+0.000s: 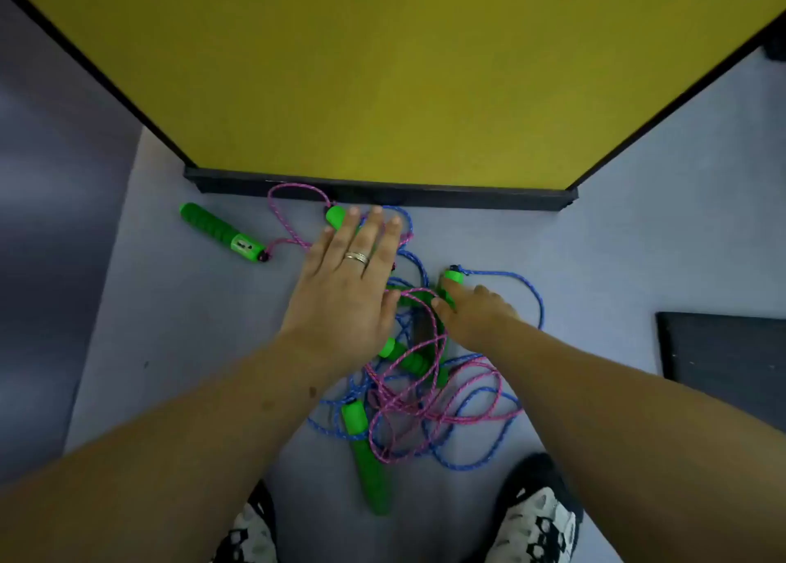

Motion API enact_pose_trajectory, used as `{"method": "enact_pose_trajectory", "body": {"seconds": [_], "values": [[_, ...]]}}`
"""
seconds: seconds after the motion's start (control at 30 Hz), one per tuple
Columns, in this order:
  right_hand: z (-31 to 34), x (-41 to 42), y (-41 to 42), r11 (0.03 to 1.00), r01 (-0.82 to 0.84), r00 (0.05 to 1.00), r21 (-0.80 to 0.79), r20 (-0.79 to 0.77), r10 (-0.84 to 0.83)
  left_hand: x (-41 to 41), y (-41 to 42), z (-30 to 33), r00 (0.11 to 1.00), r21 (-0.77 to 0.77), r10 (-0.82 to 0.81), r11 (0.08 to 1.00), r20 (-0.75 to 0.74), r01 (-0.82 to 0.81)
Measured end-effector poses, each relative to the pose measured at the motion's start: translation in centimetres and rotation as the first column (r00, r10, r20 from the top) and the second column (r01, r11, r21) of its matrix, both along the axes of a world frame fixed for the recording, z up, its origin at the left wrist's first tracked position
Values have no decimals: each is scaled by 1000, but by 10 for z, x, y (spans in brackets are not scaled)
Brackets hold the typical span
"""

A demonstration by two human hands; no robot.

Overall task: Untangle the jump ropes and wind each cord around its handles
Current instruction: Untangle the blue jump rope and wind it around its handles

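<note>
Ropes tangled on the floor [170, 307] at frame centre: pink cord [429, 392] and blue cord [489, 456] looped through green handles [370, 456]. One handle [221, 233] lying apart at left, tied to pink cord. Left hand [348, 281] spread flat over the heap, fingers straight and slightly apart. Right hand [476, 311] curled round a handle end [453, 277], fingers clamped on it. Yellow board [383, 73] above; shoes [536, 520] at bottom.

Light is even and soft, moderately bright, with no hard shadows on the grey floor [178, 350]. The yellow panel [383, 73] shows a faint sheen, no glare. Wide-angle distortion bends the panel's edges and stretches the forearms at the bottom corners. Everything is slightly soft, the far left edge blurriest.
</note>
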State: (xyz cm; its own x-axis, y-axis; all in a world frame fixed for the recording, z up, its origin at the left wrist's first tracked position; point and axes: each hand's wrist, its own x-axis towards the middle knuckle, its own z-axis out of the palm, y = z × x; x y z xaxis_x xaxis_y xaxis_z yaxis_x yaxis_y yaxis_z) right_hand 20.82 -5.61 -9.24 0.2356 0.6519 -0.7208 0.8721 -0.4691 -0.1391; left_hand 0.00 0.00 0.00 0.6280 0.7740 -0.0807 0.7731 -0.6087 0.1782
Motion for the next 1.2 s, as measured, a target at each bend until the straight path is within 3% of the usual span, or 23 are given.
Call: {"method": "enact_pose_trajectory", "body": {"seconds": [0.2, 0.37, 0.57, 0.63, 0.73, 0.87, 0.97, 1.1, 1.2], "values": [[-15, -4, 8, 981, 191, 968, 16, -170, -186, 2, 6, -7, 999, -16, -43, 999, 9, 43], [11, -2, 1, 912, 327, 934, 250, -233, -271, 5, 8, 10, 998, 13, -41, 999, 40, 40], [75, -14, 9, 623, 471, 881, 624, -302, -363, 4, 2, 49, 990, 11, -48, 999, 132, 47], [102, -21, 16, 543, 511, 857, 666, -350, -378, 4, -1, 67, 982, 6, -61, 998, 181, 61], [150, -37, 16, 456, 655, 754, 602, -554, -352, 3, -4, 98, 971, 0, -78, 997, 224, 80], [229, -63, 1, 535, 687, 665, 493, -722, -189, -3, -14, 143, 939, -64, -19, 997, 344, 44], [282, -80, -17, 573, 683, 610, 453, -786, -106, -12, -27, 180, 889, -253, 98, 967, 448, 20], [337, -91, -45, 643, 681, 464, 350, -886, -10, -22, -47, 233, 771, -595, 265, 784, 579, 177], [367, -89, -57, 658, 684, 423, 316, -906, -4, -27, -56, 261, 706, -689, 368, 686, 605, 234]]}}
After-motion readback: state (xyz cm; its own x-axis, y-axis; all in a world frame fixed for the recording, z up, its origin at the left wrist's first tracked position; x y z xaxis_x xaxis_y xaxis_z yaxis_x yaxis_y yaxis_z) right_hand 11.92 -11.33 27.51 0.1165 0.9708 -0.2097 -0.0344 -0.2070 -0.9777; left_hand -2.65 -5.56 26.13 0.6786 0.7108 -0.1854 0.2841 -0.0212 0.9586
